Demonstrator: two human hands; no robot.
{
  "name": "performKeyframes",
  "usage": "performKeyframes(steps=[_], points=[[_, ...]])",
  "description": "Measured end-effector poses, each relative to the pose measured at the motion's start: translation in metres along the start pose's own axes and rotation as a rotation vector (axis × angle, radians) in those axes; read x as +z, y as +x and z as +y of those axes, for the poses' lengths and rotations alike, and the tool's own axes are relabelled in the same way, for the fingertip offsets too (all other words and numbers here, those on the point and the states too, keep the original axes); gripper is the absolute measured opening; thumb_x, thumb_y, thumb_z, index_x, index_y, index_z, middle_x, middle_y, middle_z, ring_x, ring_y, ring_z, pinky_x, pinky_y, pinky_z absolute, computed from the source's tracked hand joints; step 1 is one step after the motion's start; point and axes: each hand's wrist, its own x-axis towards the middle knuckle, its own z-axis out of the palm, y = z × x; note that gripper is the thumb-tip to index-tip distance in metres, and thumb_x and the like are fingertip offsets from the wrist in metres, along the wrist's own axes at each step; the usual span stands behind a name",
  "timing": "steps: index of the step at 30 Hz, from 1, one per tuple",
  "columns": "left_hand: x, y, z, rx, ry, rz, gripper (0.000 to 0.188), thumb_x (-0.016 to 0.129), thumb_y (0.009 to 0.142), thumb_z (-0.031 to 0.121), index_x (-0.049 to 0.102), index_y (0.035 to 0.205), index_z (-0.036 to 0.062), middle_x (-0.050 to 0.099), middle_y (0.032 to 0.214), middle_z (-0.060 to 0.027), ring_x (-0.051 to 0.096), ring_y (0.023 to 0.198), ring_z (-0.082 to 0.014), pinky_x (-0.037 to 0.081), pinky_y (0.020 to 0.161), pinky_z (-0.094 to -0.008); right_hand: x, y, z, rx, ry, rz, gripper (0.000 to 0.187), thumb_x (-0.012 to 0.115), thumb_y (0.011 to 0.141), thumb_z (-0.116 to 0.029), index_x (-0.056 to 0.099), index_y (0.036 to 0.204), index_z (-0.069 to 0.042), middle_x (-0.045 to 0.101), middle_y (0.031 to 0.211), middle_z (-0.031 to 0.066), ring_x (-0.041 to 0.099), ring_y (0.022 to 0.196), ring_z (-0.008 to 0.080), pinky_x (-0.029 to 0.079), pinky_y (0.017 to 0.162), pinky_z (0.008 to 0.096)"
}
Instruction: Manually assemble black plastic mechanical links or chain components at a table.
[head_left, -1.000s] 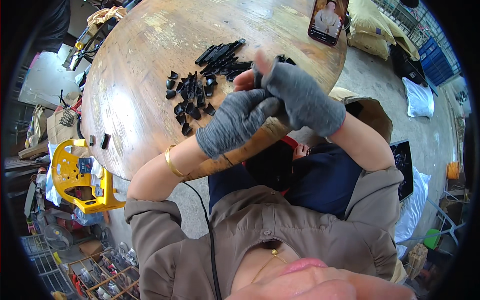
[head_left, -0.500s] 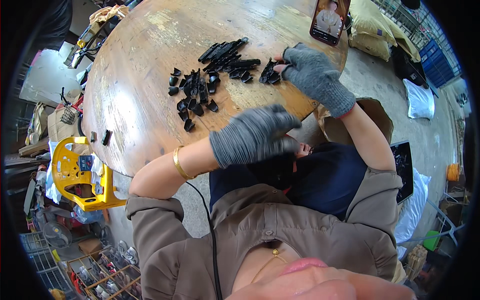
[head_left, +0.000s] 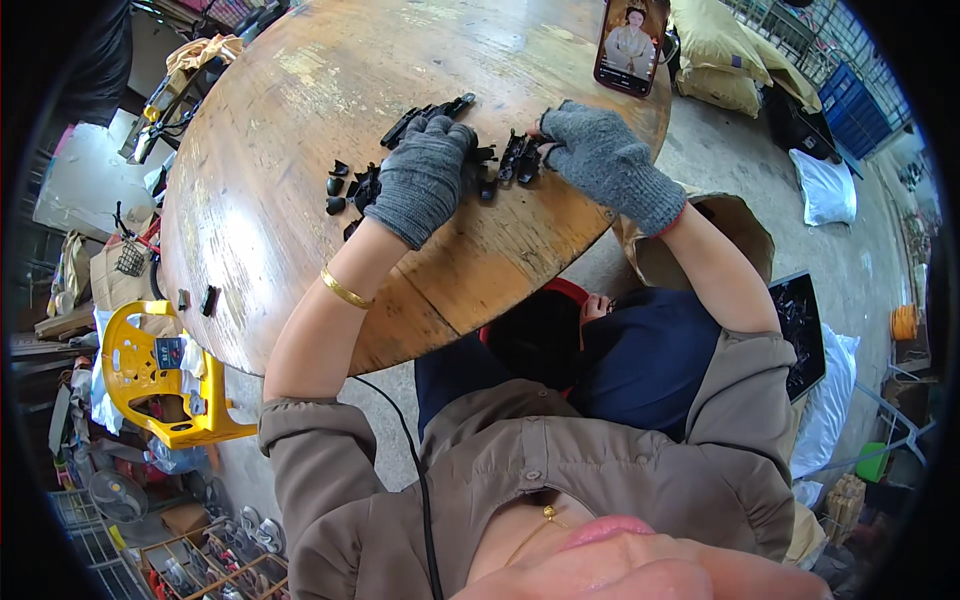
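Observation:
Small black plastic parts lie in a loose group on the round wooden table (head_left: 520, 250). My left hand (head_left: 425, 180), in a grey knitted fingerless glove, is over the middle of the group with its fingers curled down; whatever is under the palm is hidden. Long black strips (head_left: 450, 106) show beyond its fingers, and small curved black pieces (head_left: 337, 187) to its left. My right hand (head_left: 605, 160), in a matching glove, has bent fingers, with bare fingertips at the edge of a black plastic piece (head_left: 526, 160) at the group's right end.
A phone (head_left: 630, 50) stands upright at the table's far right. Two small pieces (head_left: 209, 300) lie near the left edge. A yellow plastic chair (head_left: 150, 375) is at the left, a cardboard box (head_left: 735, 235) below the right edge, and a dark tray of black parts (head_left: 797, 330) farther right.
My left hand has moved from the table's near edge, up and left onto the black parts. My right hand stays by the right-end pieces, which now sit more upright. The whole view has shifted slightly.

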Motion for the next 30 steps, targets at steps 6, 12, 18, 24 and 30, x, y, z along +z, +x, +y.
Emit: performKeyframes(steps=[6, 12, 18, 24, 30], points=[[-0.017, -0.008, 0.008, -0.242, -0.900, 0.247, 0.032, 0.060, 0.074, 0.002, 0.051, 0.105, 0.0027, 0.056, 0.088, -0.0076, 0.056, 0.075, -0.0212, 0.049, 0.067, -0.0284, -0.026, -0.002, -0.024, 0.172, 0.597, -0.422, 0.017, 0.055, 0.073, -0.010, 0.064, 0.087, -0.004, 0.062, 0.081, 0.0092, 0.059, 0.078, 0.0178, 0.046, 0.072, 0.0301], [-0.018, -0.028, 0.017, -0.231, -1.507, -0.275, 0.019, 0.062, 0.074, 0.002, 0.062, 0.093, -0.0003, 0.062, 0.085, -0.0042, 0.057, 0.078, -0.0115, 0.048, 0.072, -0.0233, -0.010, -0.008, -0.021, -0.001, 0.174, -0.244, 0.021, 0.057, 0.070, -0.011, 0.059, 0.090, -0.005, 0.057, 0.080, 0.0140, 0.057, 0.075, 0.0289, 0.046, 0.070, 0.0365], [-0.023, -0.036, 0.034, 0.144, -0.328, -0.180, 0.018, 0.057, 0.077, 0.012, 0.060, 0.093, 0.0036, 0.061, 0.086, -0.0133, 0.060, 0.083, -0.0247, 0.048, 0.075, -0.0352, -0.006, -0.007, -0.015, 0.029, 0.258, -0.090, 0.026, 0.060, 0.072, -0.009, 0.057, 0.096, -0.002, 0.058, 0.082, 0.0134, 0.058, 0.074, 0.0226, 0.047, 0.068, 0.0320], [-0.022, -0.039, 0.040, 0.018, -0.379, -0.147, 0.017, 0.056, 0.080, 0.015, 0.059, 0.094, 0.0050, 0.060, 0.085, -0.0152, 0.059, 0.078, -0.0299, 0.047, 0.069, -0.0368, 0.004, -0.007, -0.010, -0.019, 0.401, 0.036, 0.023, 0.057, 0.082, -0.011, 0.060, 0.102, -0.002, 0.062, 0.083, 0.0071, 0.058, 0.074, 0.0119, 0.047, 0.064, 0.0243], [-0.014, -0.028, 0.028, -0.324, -1.177, -0.101, 0.023, 0.055, 0.086, 0.017, 0.056, 0.100, -0.0003, 0.059, 0.080, -0.0016, 0.055, 0.066, -0.0064, 0.046, 0.056, -0.0211, -0.006, -0.001, -0.018, 0.527, 1.310, -0.138, 0.020, 0.058, 0.083, -0.015, 0.062, 0.098, -0.003, 0.060, 0.073, 0.0009, 0.055, 0.069, 0.0054, 0.045, 0.061, 0.0213]])
